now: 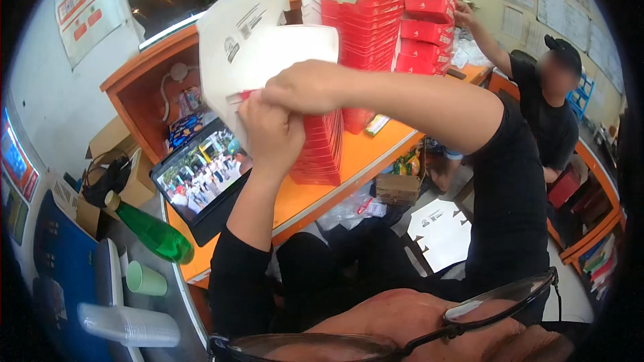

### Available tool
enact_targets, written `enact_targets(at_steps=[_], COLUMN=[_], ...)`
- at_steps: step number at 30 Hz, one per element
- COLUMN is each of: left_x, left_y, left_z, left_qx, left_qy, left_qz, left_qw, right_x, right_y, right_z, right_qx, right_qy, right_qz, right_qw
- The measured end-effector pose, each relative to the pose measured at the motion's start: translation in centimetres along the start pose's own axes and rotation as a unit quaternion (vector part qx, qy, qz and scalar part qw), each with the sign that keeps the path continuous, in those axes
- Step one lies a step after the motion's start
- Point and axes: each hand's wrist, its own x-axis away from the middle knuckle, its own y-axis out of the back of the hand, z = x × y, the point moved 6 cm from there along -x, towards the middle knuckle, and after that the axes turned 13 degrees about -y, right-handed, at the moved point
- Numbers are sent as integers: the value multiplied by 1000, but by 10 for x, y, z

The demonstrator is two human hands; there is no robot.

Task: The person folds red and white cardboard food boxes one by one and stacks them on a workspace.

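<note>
Both my hands meet at the near corner of a folding cardboard food box, white inside, with a bit of red showing at the fold. My left hand grips this corner from below. From the right, my right hand reaches across and pinches the same corner; the fingertips are partly hidden. The box's white lid panel stands raised on the left and bears print. Directly beneath is a stack of nested red boxes on an orange counter.
Behind stand a taller nested stack and a pile of closed red boxes, touched by another person's hand. A tablet, green bottle, green cup and clear plastic containers are left. A flat white carton blank lies low right.
</note>
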Motion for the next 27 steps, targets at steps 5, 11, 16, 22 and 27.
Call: enact_targets(at_steps=[5,11,16,22,27], left_x=[-1,12,1,6,6], left_y=[-3,17,22,16,11], left_z=[1,5,1,-3,0], left_qx=[13,-21,-7,-19,-22], left_qy=[-23,-14,-82,-81,-84], left_qz=[39,41,78,79,82], left_qw=[999,999,993,993,993], right_x=[-2,-9,-3,15,6], right_y=[3,148,196,198,187], right_z=[-15,-143,-318,-357,-394], right_qx=[-127,-22,233,283,282], right_qy=[94,-41,-349,-372,-348], right_qz=[1,-464,-475,-473,-493], right_qw=[988,884,774,747,746])
